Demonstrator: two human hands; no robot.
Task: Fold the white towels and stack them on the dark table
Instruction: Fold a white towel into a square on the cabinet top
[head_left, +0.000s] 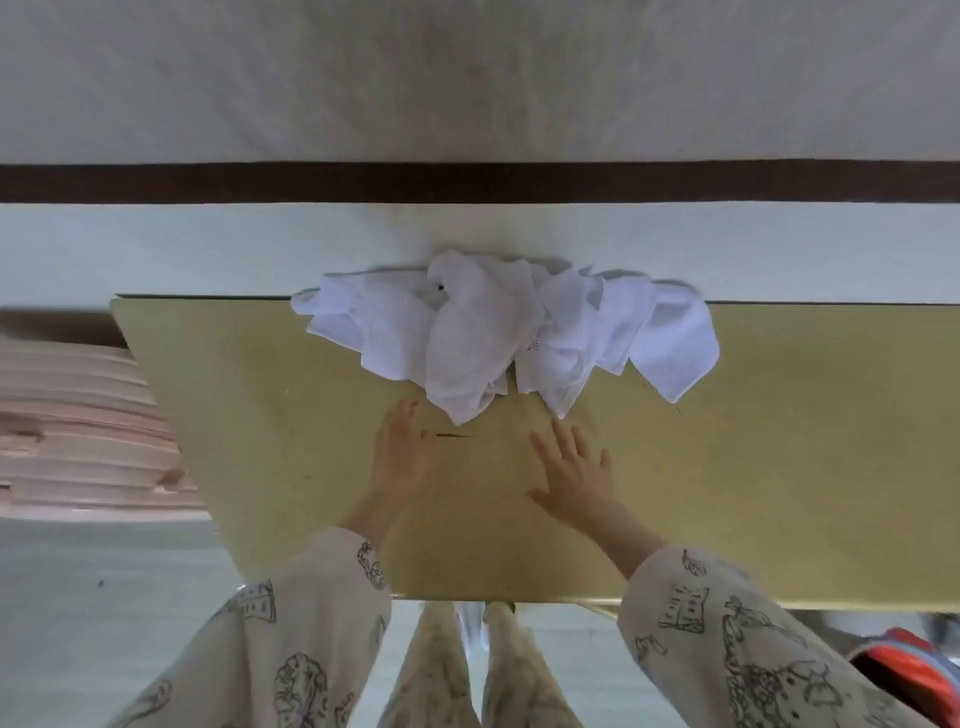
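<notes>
A crumpled heap of white towels (498, 332) lies at the far edge of the olive-yellow table (260, 415), partly hanging over that edge. My left hand (402, 449) reaches forward with straight fingers, its fingertips just short of the heap's nearest corner. My right hand (574, 470) is spread flat over the table surface, fingers apart, a little below the heap's front tip. Neither hand holds anything. Both arms wear pale sleeves with dark line drawings.
A stack of pinkish boards (78, 431) sits to the left of the table. A pale wall with a dark brown band (467, 182) runs behind. A red and orange object (906, 670) lies at the lower right. Grey floor shows below left.
</notes>
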